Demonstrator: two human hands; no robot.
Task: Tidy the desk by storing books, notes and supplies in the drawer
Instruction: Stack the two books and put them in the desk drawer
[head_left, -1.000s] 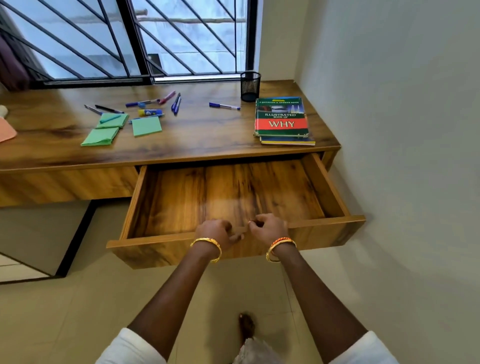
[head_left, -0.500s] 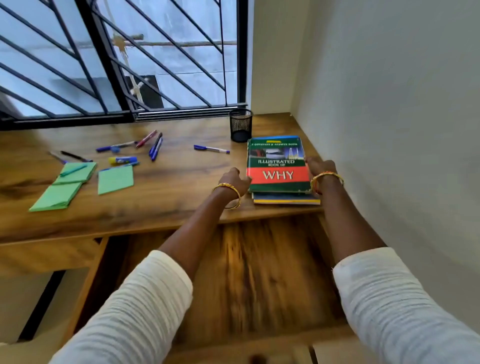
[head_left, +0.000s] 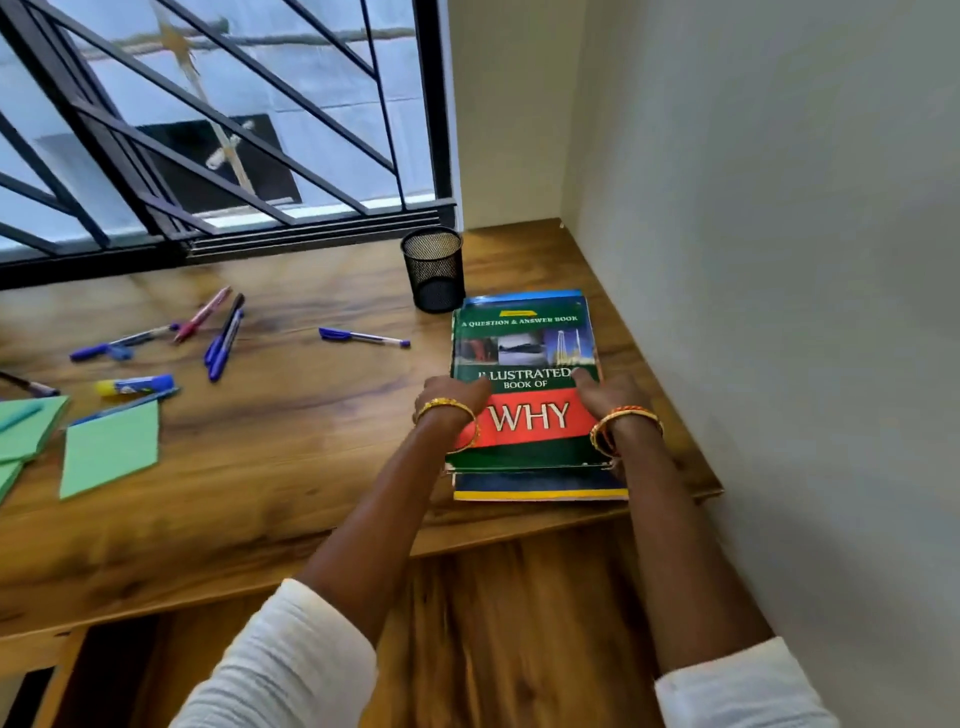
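A green and red book titled "WHY" (head_left: 524, 338) lies on top of a blue and yellow book (head_left: 540, 486) at the right end of the wooden desk (head_left: 291, 441). My left hand (head_left: 449, 392) grips the stack's left edge, thumb on the cover. On the right edge my right hand (head_left: 608, 389) holds it the same way; the fingers of both are hidden at the sides. The open drawer (head_left: 519, 613) shows below the desk edge, between my forearms.
A black mesh pen cup (head_left: 434, 270) stands just behind the books. Several pens (head_left: 223, 338), one blue pen (head_left: 363, 336), a glue stick (head_left: 135, 385) and green notes (head_left: 111, 447) lie to the left. A wall (head_left: 779, 312) runs close along the right.
My hands left the drawer's front edge and reached up to the book stack. They have since closed in from its sides, thumbs now on the cover. The view has moved closer.
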